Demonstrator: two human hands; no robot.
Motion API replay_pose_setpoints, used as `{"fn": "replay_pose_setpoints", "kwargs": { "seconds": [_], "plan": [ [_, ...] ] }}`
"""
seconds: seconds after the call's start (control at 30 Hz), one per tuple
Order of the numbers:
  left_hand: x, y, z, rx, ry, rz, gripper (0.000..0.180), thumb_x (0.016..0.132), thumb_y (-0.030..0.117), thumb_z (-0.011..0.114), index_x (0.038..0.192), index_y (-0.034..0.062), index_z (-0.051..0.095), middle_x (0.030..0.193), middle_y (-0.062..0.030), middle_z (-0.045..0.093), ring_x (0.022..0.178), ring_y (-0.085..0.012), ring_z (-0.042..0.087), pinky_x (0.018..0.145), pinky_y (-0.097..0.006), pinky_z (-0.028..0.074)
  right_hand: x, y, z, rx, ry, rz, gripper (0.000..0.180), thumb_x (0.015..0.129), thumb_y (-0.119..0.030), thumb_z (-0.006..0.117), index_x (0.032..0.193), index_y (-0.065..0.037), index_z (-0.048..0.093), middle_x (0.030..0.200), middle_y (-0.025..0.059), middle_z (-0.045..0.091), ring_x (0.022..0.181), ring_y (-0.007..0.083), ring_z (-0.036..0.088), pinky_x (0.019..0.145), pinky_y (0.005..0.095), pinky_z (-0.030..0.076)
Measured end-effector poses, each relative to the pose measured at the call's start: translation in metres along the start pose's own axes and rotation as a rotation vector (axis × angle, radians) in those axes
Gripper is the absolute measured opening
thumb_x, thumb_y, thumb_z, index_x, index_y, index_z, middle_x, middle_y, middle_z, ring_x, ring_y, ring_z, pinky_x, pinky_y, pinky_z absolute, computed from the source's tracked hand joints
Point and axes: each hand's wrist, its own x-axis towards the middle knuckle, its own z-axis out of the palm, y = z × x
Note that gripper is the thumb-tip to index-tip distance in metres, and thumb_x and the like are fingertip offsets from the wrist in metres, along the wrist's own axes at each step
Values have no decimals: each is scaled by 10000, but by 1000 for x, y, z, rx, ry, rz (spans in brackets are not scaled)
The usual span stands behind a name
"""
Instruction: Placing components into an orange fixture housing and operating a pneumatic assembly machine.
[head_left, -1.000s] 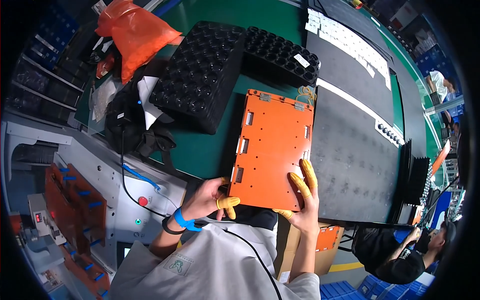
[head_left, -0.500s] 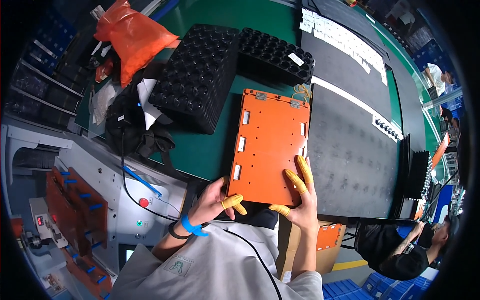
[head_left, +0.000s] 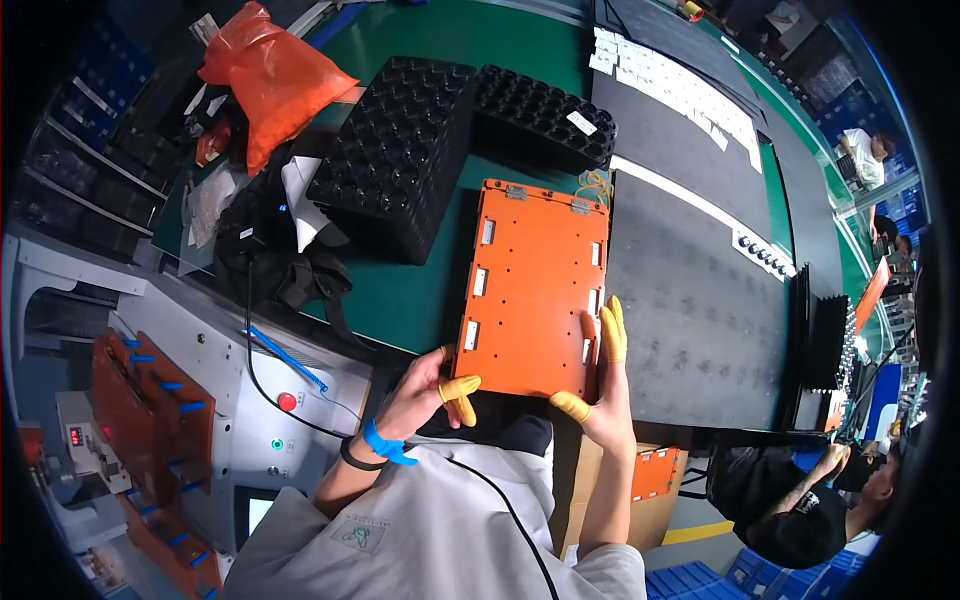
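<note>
In front of me is a flat orange hinged fixture board [head_left: 535, 290], with two metal hinges at its far end, small holes and pale inserts along its long sides. My left hand [head_left: 425, 392] grips its near left corner, the thumb at the near edge. At the near right corner, my right hand [head_left: 606, 395] holds the board's side, thumb at the near edge and fingers along the right edge. Yellow finger cots cover several fingertips on both hands. A blue strap [head_left: 384, 445] circles my left wrist. What lies under the board is hidden.
Black stacked trays with round pockets [head_left: 395, 150] and another black tray [head_left: 545, 115] stand beyond. An orange bag [head_left: 270, 85] lies far left. A dark conveyor belt [head_left: 690, 310] runs at right. A machine with a red button [head_left: 287, 402] is near left; a co-worker [head_left: 800, 500] sits right.
My right fingers have moved off the board's top face to its right edge. The board's near right corner has shifted slightly left. My left hand keeps its hold.
</note>
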Motion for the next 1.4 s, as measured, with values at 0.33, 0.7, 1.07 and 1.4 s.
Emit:
{"fn": "replay_pose_setpoints", "kwargs": {
  "seconds": [0.33, 0.7, 1.07, 1.4],
  "plan": [
    [-21, 5, 15, -37, 2, 114, 286, 1015, 226, 680, 1202, 36, 577, 618, -23, 637, 479, -112, 616, 437, -232, 413, -16, 9, 3, 572, 351, 406, 470, 1045, -167, 571, 1475, 4, 493, 1381, 130, 616, 1273, 231, 601, 1076, 366, 488],
    [-42, 12, 28, 62, -47, 218, 433, 1022, 344, 657, 1206, -38, 571, 899, -86, 738, 516, -141, 675, 442, -243, 500, -38, 18, 1, 432, 426, 252, 522, 957, -242, 650, 1417, -17, 549, 1313, 144, 638, 1184, 269, 647, 944, 385, 569],
    [-44, 7, 54, -86, -237, 501, 1107, 810, 528, 847, 1571, -23, 261, 974, -112, 705, 684, -153, 696, 607, -259, 558, -57, -29, 8, 419, 647, -235, 549, 938, -87, 641, 1457, 11, 493, 1489, 168, 548, 1283, 275, 568, 1063, 385, 467],
    [-172, 0, 27, -288, 34, 1275, 829, 899, 480, 680, 1548, 60, 380, 1481, -111, 532, 1324, -263, 538, 1092, -441, 448, -20, -105, 130, 490, 29, -261, 883, 855, -253, 768, 1571, 6, 320, 1580, 161, 396, 1367, 296, 482, 1061, 411, 454]
  ]
}}
